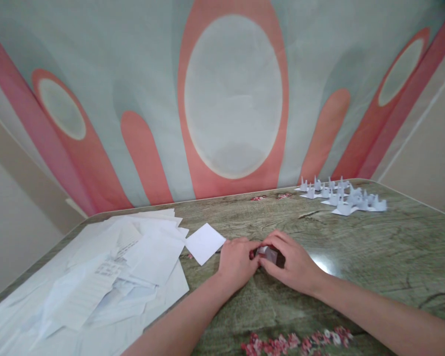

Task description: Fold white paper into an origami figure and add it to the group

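Between my hands, low over the table, is a small piece of folded white paper (269, 254). My left hand (239, 261) pinches its left side, with the fingers mostly covering that edge. From the right, my right hand (287, 259) curves round the paper, thumb below and fingers above, closed on it. The exact fold is partly hidden by the fingers. Just left of my left hand lies a flat white paper square (205, 244), turned so that a corner points up.
A wide, loose pile of white sheets (148, 252), some printed, covers the table's left side. Several folded paper cranes (350, 198) stand grouped at the back right. The wood-patterned table (393, 252) meets a patterned backdrop (233, 94) behind it.
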Demonstrator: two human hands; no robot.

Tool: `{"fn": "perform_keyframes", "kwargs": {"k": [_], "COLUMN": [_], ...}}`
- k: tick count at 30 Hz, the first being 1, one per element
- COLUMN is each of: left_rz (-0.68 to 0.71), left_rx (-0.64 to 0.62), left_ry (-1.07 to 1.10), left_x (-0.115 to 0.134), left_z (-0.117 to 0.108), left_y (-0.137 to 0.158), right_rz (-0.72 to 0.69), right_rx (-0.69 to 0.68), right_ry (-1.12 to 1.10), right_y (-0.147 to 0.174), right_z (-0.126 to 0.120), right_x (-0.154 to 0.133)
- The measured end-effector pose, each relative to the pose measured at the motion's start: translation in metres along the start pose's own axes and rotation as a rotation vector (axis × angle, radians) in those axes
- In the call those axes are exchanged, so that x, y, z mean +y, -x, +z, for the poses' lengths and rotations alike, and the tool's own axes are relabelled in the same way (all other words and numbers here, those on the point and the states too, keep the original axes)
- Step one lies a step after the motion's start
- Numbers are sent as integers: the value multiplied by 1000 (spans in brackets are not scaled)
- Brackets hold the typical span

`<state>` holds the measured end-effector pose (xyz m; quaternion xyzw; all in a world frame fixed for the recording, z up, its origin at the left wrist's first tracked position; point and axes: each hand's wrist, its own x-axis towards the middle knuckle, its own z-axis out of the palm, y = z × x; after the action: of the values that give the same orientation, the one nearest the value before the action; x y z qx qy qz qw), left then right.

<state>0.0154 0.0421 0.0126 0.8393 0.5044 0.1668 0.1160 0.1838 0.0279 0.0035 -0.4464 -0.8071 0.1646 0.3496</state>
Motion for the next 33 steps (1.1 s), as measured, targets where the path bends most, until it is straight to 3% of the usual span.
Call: {"fn": "perform_keyframes", "kwargs": {"k": [23,33], "left_rz": [74,87], "left_rx": [11,42], "left_ry": [1,-36], "left_x": [-7,-9], "left_z": [4,7], "left_y": [3,3], "right_rz": [-60,-134], "right_rx": [-40,10], "right_ry": [-109,22], "right_y": [-3,-1], "right_z": [5,8], "right_x": [15,16]}}
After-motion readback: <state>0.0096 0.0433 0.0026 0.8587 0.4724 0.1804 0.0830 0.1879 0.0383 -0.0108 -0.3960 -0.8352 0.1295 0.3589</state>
